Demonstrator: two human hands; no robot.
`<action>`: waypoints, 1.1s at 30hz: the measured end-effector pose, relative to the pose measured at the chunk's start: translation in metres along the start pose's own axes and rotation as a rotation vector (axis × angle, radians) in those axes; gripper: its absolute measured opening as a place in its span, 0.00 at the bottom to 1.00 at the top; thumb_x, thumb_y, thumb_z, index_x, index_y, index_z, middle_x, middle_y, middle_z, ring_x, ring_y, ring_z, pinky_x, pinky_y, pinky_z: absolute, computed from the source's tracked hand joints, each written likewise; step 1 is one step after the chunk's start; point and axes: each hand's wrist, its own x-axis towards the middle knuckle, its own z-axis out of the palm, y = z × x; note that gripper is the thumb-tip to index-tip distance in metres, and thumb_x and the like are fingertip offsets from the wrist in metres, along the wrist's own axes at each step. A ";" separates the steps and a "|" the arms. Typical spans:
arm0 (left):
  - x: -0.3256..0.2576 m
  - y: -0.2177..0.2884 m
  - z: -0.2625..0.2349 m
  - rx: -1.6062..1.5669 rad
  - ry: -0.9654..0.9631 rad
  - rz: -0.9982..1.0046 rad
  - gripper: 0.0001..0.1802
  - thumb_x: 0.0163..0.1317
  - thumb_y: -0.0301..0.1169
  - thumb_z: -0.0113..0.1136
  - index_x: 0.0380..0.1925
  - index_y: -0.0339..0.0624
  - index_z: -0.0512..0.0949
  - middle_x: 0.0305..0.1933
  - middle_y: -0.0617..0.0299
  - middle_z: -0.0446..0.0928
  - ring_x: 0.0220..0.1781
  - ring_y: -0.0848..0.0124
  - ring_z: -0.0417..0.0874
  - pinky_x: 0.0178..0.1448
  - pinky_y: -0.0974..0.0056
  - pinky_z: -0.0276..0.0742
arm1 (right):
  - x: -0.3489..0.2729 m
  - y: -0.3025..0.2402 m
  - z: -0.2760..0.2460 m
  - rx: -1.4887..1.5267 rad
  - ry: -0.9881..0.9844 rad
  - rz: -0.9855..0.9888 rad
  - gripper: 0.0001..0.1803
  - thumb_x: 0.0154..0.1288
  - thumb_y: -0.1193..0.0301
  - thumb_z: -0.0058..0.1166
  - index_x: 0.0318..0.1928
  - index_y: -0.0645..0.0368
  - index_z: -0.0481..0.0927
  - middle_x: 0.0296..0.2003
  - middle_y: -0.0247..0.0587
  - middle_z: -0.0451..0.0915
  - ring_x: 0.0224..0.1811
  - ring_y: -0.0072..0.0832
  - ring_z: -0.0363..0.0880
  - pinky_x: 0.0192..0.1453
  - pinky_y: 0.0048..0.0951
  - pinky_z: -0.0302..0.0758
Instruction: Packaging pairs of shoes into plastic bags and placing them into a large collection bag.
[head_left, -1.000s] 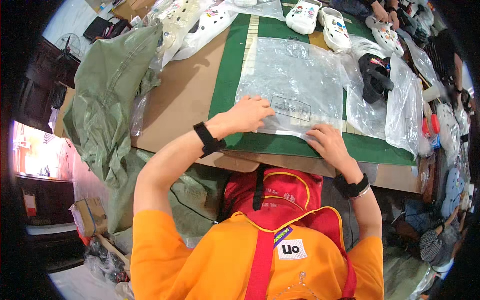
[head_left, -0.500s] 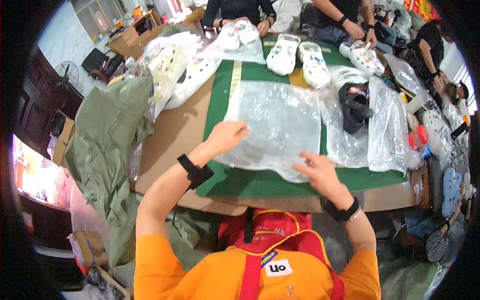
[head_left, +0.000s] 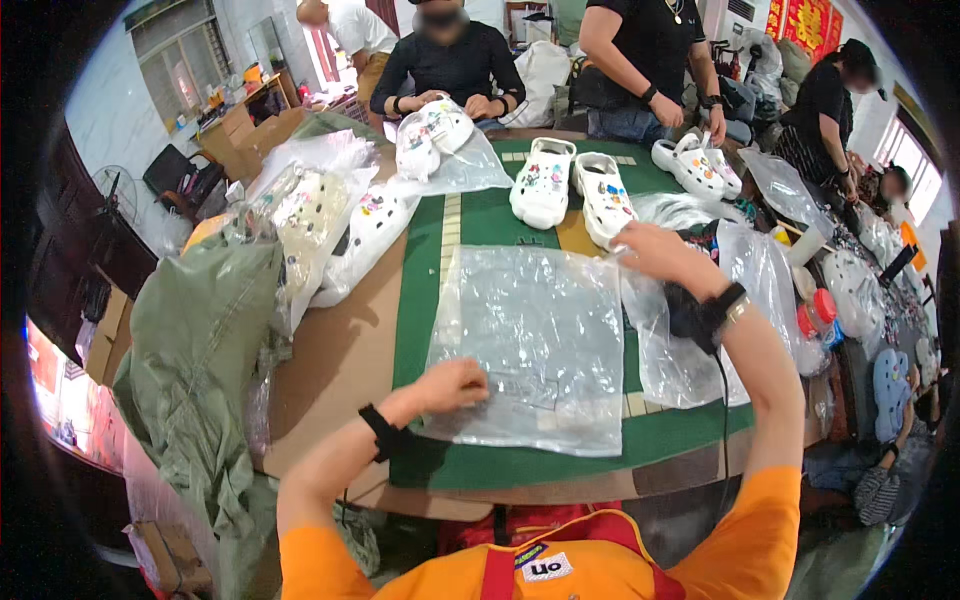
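A clear plastic bag (head_left: 540, 320) lies flat on the green mat (head_left: 650, 440) in front of me. My left hand (head_left: 452, 386) rests on its near left part with the fingers curled closed; whatever they may hold is hidden. Past the bag's far right corner, my right hand (head_left: 660, 252) has its fingers out at the near end of a white clog (head_left: 604, 200) with colourful charms. Contact is likely there, but a firm grip does not show. A matching white clog (head_left: 543, 185) stands just left of it.
More clear bags (head_left: 690, 375) and a dark bundle (head_left: 685, 315) lie to the right. Bagged white clogs (head_left: 370, 225) and green cloth (head_left: 205, 340) crowd the left. Across the table, one person handles a bagged clog (head_left: 435, 135); another handles white clogs (head_left: 695, 165).
My right hand has moved from the bag's near edge up and right to the white clog. The bag's near edge now lies flatter. My view has tilted up; my left hand stays at the bag.
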 end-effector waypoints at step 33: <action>0.007 -0.018 0.021 -0.300 -0.012 0.158 0.12 0.59 0.36 0.52 0.26 0.36 0.70 0.32 0.54 0.67 0.37 0.56 0.69 0.40 0.57 0.66 | 0.228 0.116 0.100 0.065 0.468 0.143 0.18 0.49 0.78 0.47 0.44 0.53 0.66 0.29 0.53 0.75 0.35 0.52 0.75 0.39 0.50 0.69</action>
